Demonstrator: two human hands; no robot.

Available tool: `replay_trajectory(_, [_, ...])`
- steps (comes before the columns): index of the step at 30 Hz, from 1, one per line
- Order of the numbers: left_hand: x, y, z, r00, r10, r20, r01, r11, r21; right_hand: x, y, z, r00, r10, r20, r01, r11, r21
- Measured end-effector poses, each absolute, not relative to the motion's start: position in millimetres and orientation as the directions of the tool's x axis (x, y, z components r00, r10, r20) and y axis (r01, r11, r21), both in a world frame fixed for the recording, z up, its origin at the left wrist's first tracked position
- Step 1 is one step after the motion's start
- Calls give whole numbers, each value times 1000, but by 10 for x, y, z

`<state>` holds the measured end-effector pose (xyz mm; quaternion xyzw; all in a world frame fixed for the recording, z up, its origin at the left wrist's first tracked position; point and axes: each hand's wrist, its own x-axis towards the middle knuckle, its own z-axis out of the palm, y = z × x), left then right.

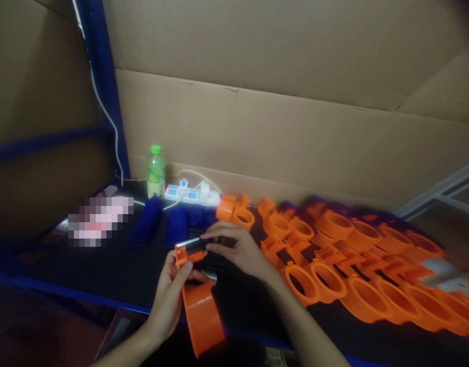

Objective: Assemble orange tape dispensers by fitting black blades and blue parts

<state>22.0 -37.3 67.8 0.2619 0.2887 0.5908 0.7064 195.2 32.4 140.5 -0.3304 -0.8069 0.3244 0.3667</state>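
Head | orange holder: clasped in left hand | right hand: pinching toothed strip

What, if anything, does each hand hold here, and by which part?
The left hand holds the orange part by its narrow section, near the toothed edge. The right hand touches the end of the black piece; whether it grips is unclear.

My feed shows black bench, blue front edge. On it, left to right: pixelated pink thing, bottle, white power strip just beside, blue pieces in front of both, orange rings in rows at right.
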Motion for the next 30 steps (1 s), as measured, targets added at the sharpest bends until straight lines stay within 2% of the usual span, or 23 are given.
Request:
replay_trajectory(5, [216,-375,676,155,984,-82,-669,166,725,1879,291,1303,-521,708,476,332,683,-651])
replay_trajectory(9, [222,-371,682,172,980,-103,-695,195,692,1856,295,1240,-491,685,539,352,721,-596])
replay_trajectory(14, [223,-367,693,180,975,-131,-698,220,681,1830,301,1176,-493,658,569,338,747,-572])
replay_trajectory(23, [227,-358,666,174,974,-147,-703,227,674,1811,266,1132,-531,556,639,376,831,-410])
replay_trajectory(30, [242,-356,644,137,979,-152,-704,204,680,1811,231,1152,-530,541,653,389,839,-380])
